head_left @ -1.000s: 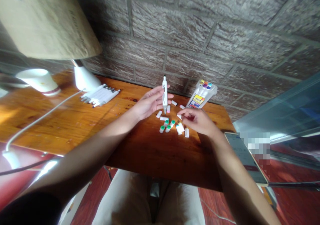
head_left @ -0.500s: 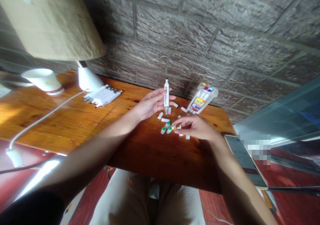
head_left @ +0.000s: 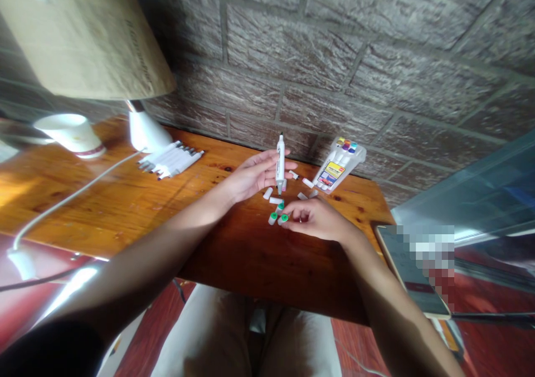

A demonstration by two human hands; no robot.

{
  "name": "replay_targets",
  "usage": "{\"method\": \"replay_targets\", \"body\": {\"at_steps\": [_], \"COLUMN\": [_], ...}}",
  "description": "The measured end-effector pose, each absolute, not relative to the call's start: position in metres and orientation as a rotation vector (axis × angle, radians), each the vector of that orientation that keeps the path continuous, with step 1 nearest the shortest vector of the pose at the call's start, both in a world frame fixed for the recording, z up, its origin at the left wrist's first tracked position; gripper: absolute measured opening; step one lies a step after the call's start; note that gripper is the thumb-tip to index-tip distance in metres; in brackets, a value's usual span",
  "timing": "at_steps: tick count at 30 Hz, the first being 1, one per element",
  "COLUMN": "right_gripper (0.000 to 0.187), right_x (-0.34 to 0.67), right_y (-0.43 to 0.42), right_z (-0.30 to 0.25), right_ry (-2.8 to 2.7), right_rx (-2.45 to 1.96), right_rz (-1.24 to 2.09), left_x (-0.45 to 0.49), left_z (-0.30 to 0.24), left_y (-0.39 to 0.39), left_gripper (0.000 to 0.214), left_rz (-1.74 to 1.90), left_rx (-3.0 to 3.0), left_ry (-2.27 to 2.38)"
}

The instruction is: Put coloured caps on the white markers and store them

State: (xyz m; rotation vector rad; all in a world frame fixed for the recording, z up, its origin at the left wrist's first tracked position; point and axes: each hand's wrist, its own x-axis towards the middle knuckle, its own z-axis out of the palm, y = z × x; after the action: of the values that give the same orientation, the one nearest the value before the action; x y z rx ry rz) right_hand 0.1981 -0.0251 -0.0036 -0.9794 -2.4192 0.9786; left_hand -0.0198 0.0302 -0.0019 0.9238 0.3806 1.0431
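My left hand [head_left: 254,176] holds an uncapped white marker [head_left: 281,162] upright between thumb and fingers, its dark tip pointing up and its grey end down. Below it, my right hand [head_left: 315,218] reaches over a small group of green-topped marker caps [head_left: 273,218]. Thumb and forefinger are apart on either side of the nearest green-topped cap [head_left: 283,218]; the thumb seems to touch it. Other white caps [head_left: 276,201] lie around, some with pink or dark ends. Part of the group is hidden behind my right hand.
A clear marker case [head_left: 334,165] with a few markers stands by the brick wall. At left, several white markers [head_left: 171,159] lie beside the lamp [head_left: 146,131] and a paper cup [head_left: 73,134]. A phone or tablet [head_left: 412,271] rests at the table's right edge.
My right hand has moved slightly left and closer around the green-topped caps, covering one of them. The left hand with the marker has shifted a little right.
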Motion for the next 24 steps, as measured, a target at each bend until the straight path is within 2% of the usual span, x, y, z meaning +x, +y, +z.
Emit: {"method": "replay_targets", "body": {"at_steps": [9,18,24], "right_gripper": [0.01,0.012,0.016], "right_x": [0.2036,0.2017,0.2024], "right_y": [-0.0243,-0.0239,-0.0237], "right_z": [-0.0006,0.0002,0.0006], "right_ry": [-2.293,-2.273,-2.174], "right_rx": [-0.913,-0.911,-0.938], "right_rz": [1.041,1.015,0.876], "left_x": [-0.0193,-0.019,-0.0178], "left_z": [-0.002,-0.0019,0.0001], "left_y": [0.0305,0.031,0.0289], "left_gripper": [0.025,0.024,0.023], "left_rz": [1.053,1.059,1.062], "left_rx": [0.921,0.92,0.91], "left_ry": [0.392,0.415,0.415]}}
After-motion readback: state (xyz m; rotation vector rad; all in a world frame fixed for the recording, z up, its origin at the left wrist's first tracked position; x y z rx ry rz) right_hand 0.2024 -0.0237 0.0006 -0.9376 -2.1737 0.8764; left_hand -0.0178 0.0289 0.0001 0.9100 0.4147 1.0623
